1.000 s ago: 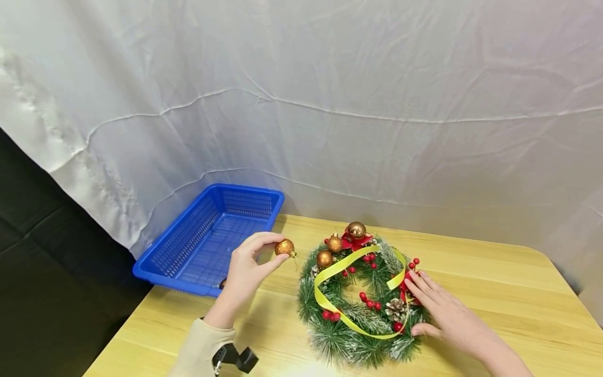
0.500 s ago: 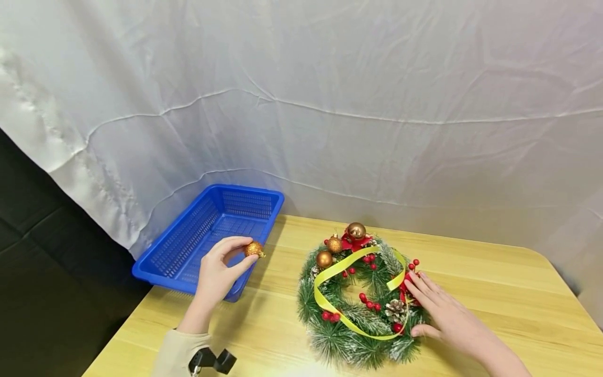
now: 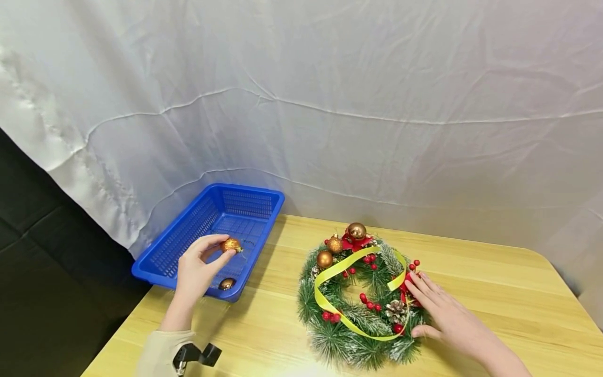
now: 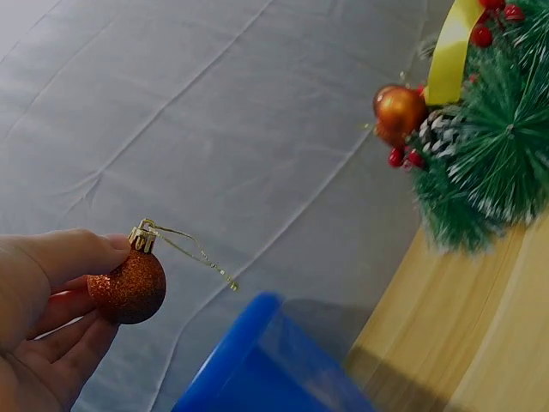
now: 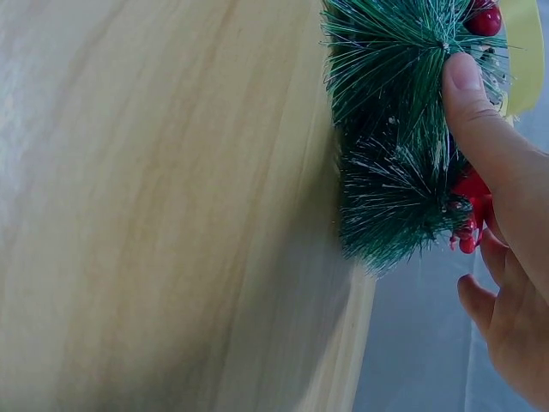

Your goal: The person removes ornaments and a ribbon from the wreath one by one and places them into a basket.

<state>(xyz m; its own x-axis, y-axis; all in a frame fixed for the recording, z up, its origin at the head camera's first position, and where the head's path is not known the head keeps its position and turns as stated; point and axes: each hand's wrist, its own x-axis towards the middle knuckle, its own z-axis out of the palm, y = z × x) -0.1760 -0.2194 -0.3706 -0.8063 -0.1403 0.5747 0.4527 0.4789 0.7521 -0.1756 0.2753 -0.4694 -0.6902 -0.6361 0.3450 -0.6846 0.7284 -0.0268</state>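
While a second gold bauble [image 3: 226, 284] lies inside the blue basket [image 3: 188, 242], your right hand [image 3: 440, 309] rests flat on the wreath [image 3: 360, 298]. Your left hand [image 3: 198, 267] pinches a glittery orange-gold ornament [image 3: 231, 245] with a thin hanging loop, now over the basket rather than beside the wreath.

Five gold baubles [image 3: 231, 244], one wreath [image 3: 360, 301], one blue basket [image 3: 188, 243], one yellow ribbon [image 3: 330, 272], two hands [image 3: 195, 269].
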